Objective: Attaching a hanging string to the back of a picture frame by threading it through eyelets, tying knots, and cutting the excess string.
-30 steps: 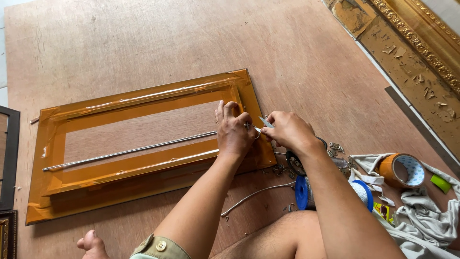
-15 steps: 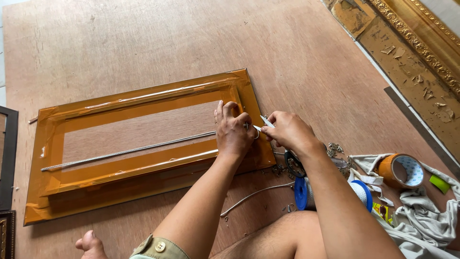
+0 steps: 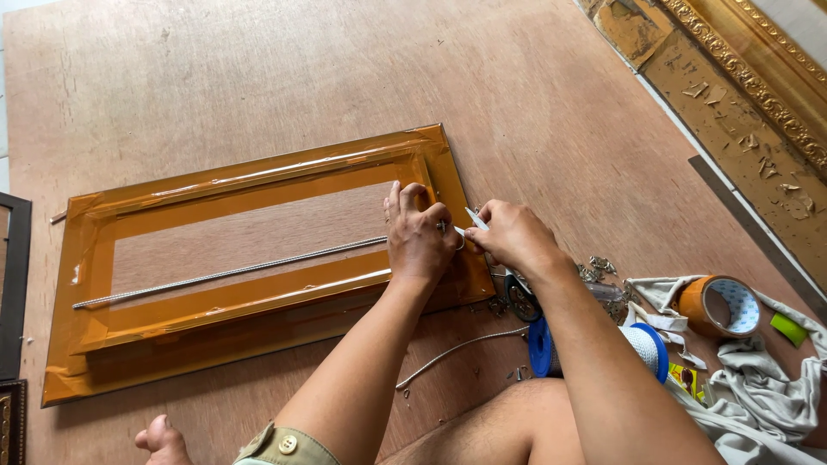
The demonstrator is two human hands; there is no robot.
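A rectangular frame wrapped in glossy orange-brown tape (image 3: 215,198) lies flat on a plywood sheet. A thin metal rod (image 3: 224,274) runs along its open middle. My left hand (image 3: 419,237) presses down on the frame's right end, over the end of the rod. My right hand (image 3: 515,238) is just to the right of it and grips a small metal tool (image 3: 475,219) whose tip points at the left hand's fingers. The two hands nearly touch.
A roll of brown tape (image 3: 717,304) rests on white cloth (image 3: 758,379) at the right. Closer in are a blue spool (image 3: 541,346), scissors (image 3: 520,297), small metal bits and a loose cord (image 3: 457,350). A gilded ornate frame (image 3: 758,77) lies top right, dark frames (image 3: 13,293) at the left edge.
Both hands stay at the frame's right end with only slight finger movement. The view has shifted a little.
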